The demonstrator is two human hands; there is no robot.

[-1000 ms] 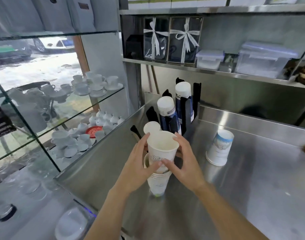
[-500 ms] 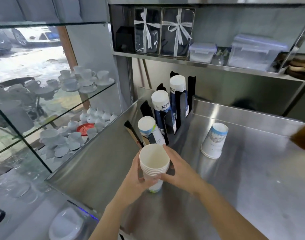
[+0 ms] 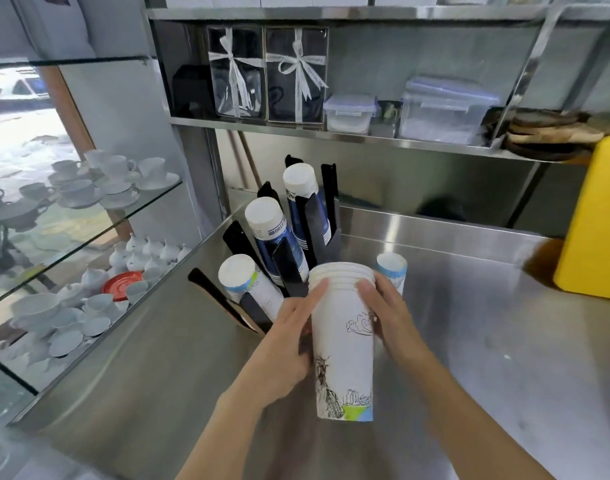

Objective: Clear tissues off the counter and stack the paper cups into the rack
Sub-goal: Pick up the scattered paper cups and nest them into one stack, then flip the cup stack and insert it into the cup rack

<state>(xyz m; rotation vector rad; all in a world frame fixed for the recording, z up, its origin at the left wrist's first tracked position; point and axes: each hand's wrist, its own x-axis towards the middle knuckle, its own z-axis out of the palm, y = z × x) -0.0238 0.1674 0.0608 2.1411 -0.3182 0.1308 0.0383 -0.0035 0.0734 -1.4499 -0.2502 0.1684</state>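
A nested stack of white paper cups (image 3: pixel 343 344) is held upright in front of the person, low over a steel counter (image 3: pixel 487 341), mouth up, with several rims showing one inside another at the top. A line drawing of a skyline and a patch of green and blue mark the outer cup near its base.

Both hands clasp the stack from opposite sides. The left hand (image 3: pixel 289 344) is curled partway round the left wall, fingers reaching up to the rims. The right hand (image 3: pixel 390 323) presses the right wall, fingers stretched toward the top (a two-sided hold that likely keeps the loose cups nested and straight).

Just behind and to the left stands the black rack (image 3: pixel 289 271), its slanted slots leaning toward the person. Three slots carry cup stacks (image 3: pixel 265 223) lying bottom-up, so cups can be pulled off the end. The nearest slot, at the front left, looks free, and the held stack is probably bound for it; it would need turning over first.

Behind the right hand, another stack (image 3: pixel 393 271) stands upside down on the counter, still to be racked. No tissues are in view.

A yellow box (image 3: pixel 594 220) sits at the right edge. Glass shelves (image 3: pixel 89 233) of white crockery fill the left.
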